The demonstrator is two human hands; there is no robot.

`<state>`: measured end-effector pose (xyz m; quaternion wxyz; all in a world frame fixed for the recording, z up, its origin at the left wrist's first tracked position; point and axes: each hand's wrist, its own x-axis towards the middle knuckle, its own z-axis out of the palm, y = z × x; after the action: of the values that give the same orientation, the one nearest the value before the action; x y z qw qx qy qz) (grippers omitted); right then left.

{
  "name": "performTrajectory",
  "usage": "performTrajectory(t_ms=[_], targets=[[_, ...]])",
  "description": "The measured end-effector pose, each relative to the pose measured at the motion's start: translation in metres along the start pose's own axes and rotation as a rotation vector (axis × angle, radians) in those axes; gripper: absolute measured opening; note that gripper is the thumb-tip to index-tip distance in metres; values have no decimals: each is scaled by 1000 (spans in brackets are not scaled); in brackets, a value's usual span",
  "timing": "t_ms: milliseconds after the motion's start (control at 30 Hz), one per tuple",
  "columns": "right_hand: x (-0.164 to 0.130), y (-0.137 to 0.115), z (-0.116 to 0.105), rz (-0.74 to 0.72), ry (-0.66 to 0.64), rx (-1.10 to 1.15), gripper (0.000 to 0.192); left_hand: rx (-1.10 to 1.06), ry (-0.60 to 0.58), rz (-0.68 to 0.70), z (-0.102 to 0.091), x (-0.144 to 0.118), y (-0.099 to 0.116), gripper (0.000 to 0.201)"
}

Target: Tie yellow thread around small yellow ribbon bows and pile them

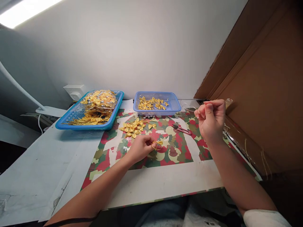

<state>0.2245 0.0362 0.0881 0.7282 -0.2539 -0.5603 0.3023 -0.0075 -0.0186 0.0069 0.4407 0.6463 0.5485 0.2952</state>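
Observation:
My left hand (141,147) rests on the patterned red, green and white sheet (180,151) and pinches a small yellow bow (158,143). A thin gold thread (180,127) runs from the bow up toward my right hand (210,119), which is raised above the table with its fingers closed on the thread's end. A loose pile of yellow bows (133,127) lies just beyond my left hand.
A small blue basket (174,102) with several yellow bows stands at the back. A larger blue tray (71,121) to its left holds bagged bows. Red-handled snips (182,129) lie on the sheet. A brown board (265,94) rises at the right.

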Motion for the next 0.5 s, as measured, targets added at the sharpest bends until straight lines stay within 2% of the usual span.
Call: performTrajectory(t_ms=[100,267,367,500], targets=[[4,13,-1,65,10,27,29,-164,-153,-128,-4,-2,3,26],[-3,43,-7,319,28,119,36,-321,-359,-229,-10,-5,9,31],[-11,54,-13,394,55,123,37,-372,-406,-274,-10,-6,11,30],[-17,59,-18,419,56,121,36,-371,-398,-308,-8,-6,12,34]])
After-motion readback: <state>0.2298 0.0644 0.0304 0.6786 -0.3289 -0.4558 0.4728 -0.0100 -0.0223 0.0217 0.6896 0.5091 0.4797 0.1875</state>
